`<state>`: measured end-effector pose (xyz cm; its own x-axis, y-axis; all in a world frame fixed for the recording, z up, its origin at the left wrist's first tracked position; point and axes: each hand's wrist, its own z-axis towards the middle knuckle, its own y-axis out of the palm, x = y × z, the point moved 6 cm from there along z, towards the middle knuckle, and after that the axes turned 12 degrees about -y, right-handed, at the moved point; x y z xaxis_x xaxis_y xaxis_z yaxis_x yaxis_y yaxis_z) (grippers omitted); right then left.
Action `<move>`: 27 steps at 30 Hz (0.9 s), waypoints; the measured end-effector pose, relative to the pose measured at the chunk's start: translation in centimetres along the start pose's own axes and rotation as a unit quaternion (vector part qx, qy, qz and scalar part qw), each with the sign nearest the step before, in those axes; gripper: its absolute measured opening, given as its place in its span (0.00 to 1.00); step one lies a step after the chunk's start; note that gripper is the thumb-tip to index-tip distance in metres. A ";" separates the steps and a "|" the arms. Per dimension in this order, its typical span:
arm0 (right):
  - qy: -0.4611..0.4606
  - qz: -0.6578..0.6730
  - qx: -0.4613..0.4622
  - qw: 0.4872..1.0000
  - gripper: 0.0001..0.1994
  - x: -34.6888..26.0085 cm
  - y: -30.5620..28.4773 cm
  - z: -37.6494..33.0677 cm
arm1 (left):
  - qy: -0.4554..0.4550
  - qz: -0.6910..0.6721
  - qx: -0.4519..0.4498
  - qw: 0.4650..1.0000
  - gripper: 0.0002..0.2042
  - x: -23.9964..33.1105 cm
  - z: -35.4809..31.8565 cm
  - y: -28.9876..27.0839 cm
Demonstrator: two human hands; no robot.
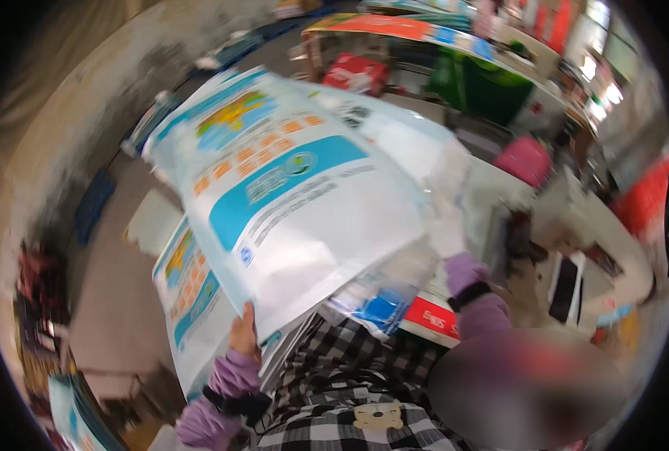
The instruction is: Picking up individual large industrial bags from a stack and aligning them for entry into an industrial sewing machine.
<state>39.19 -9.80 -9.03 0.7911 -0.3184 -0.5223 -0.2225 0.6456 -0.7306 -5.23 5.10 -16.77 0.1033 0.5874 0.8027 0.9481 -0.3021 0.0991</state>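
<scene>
I hold a large white plastic bag with blue and orange print, lifted and tilted in front of me. My left hand grips its lower edge from below. My right hand, in a white glove, holds the bag's right side. A second bag of the same kind lies under it at the lower left, together with more flat bags stacked beneath. Both wrists show purple sleeves and dark bands.
A work table stands at the right with a pink object, a dark tool and a phone-like slab. A red box and green bin sit behind. More printed bags lie on the floor at lower left.
</scene>
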 end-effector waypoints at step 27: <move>-0.114 -0.099 -0.353 0.923 0.16 -11.4 34.2 -19.1 | 0.058 -0.010 0.351 0.934 0.11 -16.0 -4.4 -33.3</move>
<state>11.69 2.65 -36.43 0.9372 -0.1758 -0.3013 -0.3140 -0.0487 -0.9482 -39.78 2.49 -30.35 0.0895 0.4897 0.8673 0.9169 0.2995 -0.2637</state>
